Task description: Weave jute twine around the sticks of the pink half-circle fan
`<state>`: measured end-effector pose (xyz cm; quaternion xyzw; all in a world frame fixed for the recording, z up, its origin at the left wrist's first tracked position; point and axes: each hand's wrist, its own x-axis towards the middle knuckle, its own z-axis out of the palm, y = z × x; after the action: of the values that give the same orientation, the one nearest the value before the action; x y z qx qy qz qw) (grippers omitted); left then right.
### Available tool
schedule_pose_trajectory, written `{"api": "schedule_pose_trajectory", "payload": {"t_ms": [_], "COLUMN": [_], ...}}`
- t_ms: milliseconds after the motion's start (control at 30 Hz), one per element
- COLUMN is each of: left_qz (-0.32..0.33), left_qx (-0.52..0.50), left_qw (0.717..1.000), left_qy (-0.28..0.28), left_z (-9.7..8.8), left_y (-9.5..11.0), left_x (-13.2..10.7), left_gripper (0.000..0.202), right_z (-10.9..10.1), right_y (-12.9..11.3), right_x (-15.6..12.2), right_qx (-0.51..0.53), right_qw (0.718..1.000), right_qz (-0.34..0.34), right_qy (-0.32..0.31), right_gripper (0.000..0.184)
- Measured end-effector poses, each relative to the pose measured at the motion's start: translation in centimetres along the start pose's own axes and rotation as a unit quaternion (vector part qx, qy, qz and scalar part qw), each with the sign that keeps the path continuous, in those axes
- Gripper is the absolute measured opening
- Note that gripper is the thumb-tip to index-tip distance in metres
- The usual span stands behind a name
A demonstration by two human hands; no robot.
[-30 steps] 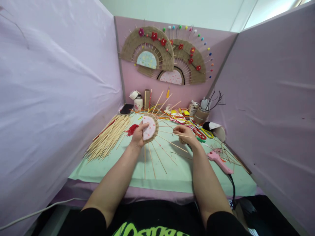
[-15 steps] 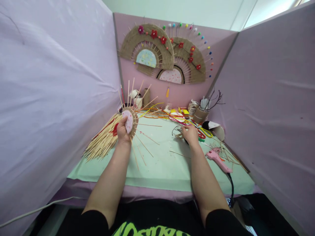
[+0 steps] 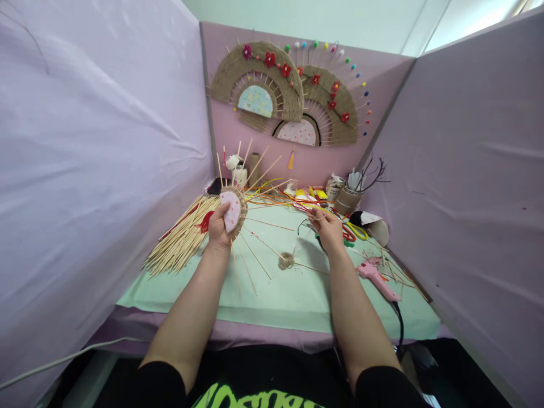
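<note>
My left hand (image 3: pixel 219 228) is closed on the flat edge of a half-round fan piece (image 3: pixel 232 211). Its centre is white fabric with pink dots, rimmed by wound twine, and thin bamboo sticks (image 3: pixel 259 167) fan out from the rim. To the right, my right hand (image 3: pixel 329 229) is raised over the table with its fingers pinched together on a thin strand of twine (image 3: pixel 318 217). A small coil of brown twine (image 3: pixel 286 260) lies between the hands, by the tip of one stick. Scissors with dark handles lie partly hidden beneath my right hand.
A pile of bamboo sticks (image 3: pixel 181 241) with red yarn (image 3: pixel 206 222) lies at left. On the right are a pink glue gun (image 3: pixel 378 280) and a yellow-handled tool (image 3: pixel 357 231). Coloured stems and a pot of twigs (image 3: pixel 347 199) stand behind. Finished fans (image 3: pixel 259 68) hang on the back panel.
The twine coil has gone from my right hand to the tabletop at its left. My right fingers now pinch a strand. My left hand has shifted slightly right with the fan piece.
</note>
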<state>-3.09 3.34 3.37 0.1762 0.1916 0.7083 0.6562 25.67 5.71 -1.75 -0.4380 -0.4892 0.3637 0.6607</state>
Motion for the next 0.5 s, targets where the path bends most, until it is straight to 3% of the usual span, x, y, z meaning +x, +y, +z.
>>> {"api": "schedule_pose_trajectory", "payload": {"t_ms": [100,200,267,367,433,500], "left_qz": [-0.023,-0.051,-0.066,-0.104,-0.123,-0.129], "left_qx": [0.021,0.068,0.104,0.147,0.168,0.186], "left_qw": [1.000,0.996,0.991,0.976,0.968,0.961], "left_qy": [-0.003,-0.030,-0.056,-0.121,-0.141,-0.158], "left_z": [0.0,0.1,0.3,0.6,0.8,0.8], "left_y": [-0.3,-1.1,-2.0,-3.5,-4.5,-5.2], "left_x": [-0.1,-0.4,-0.8,-1.7,-2.2,-2.5], "left_gripper": [0.033,0.037,0.040,0.041,0.041,0.040], "right_z": [0.0,0.0,0.6,2.2,3.5,4.4], "right_y": [0.8,0.7,0.4,-0.5,-1.1,-1.8], "right_x": [0.1,0.1,-0.2,-1.2,-2.2,-3.3], "right_qx": [-0.228,-0.308,-0.260,-0.083,0.042,0.102], "right_qw": [0.973,0.951,0.964,0.991,0.980,0.950], "right_qz": [-0.023,-0.042,-0.057,-0.024,0.037,0.098], "right_qy": [0.024,0.000,-0.025,-0.104,-0.190,-0.278], "right_gripper": [0.030,0.044,0.048,0.041,0.034,0.032]}}
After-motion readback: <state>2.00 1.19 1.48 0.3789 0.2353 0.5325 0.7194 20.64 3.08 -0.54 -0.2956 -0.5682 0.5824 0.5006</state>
